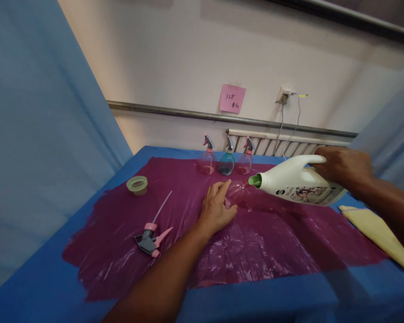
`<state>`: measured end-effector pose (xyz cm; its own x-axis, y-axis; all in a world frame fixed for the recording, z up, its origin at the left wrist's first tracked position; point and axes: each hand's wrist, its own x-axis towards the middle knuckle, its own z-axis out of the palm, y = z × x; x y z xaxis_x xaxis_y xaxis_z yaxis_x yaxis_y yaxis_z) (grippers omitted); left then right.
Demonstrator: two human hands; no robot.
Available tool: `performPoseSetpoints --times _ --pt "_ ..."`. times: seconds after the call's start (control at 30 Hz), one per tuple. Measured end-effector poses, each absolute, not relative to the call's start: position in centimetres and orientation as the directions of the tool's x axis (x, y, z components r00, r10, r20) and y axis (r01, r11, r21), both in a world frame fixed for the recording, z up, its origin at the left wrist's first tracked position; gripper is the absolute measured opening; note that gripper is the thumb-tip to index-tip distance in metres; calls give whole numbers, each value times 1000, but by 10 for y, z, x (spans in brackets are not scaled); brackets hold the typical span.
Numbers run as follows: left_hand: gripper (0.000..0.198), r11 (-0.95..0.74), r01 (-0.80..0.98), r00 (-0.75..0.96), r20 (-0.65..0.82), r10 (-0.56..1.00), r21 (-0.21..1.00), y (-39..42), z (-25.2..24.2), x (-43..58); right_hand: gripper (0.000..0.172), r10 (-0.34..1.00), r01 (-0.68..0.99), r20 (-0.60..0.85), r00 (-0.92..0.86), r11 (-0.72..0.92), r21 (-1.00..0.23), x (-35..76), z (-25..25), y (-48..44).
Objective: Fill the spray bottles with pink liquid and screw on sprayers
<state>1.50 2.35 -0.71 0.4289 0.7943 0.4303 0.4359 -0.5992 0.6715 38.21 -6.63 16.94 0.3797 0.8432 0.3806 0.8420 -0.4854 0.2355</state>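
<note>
My left hand (pixel 217 206) is closed around a clear pink-tinted spray bottle (pixel 235 190) that has no spray head on it. The bottle leans toward the right, partly hidden by my fingers. In my right hand (pixel 343 166), gripped by its handle, is a large cream-coloured jug (pixel 289 179) with a printed label. The jug is tipped left, and its green spout (pixel 255 181) is close to the bottle's upper end; whether they touch, I cannot tell. A grey and pink spray head (pixel 148 242) with its thin tube lies left of my left forearm.
Three spray bottles with heads, two pink (pixel 208 162) (pixel 245 162) and one teal (pixel 226 162), stand along the back. A small round tub (pixel 137 185) is at left and a folded yellow cloth (pixel 379 233) at right. Purple plastic sheeting (pixel 114 251) covers the blue tabletop (pixel 239 303).
</note>
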Motion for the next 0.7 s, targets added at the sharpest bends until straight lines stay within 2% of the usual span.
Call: performPoseSetpoints --times 0.23,0.7 --pt "88 -596 439 426 429 797 672 24 -8 15 35 845 835 374 382 -489 253 379 173 -68" --pt "88 -591 430 418 430 800 682 24 -10 15 37 845 822 375 382 -496 279 381 175 -64"
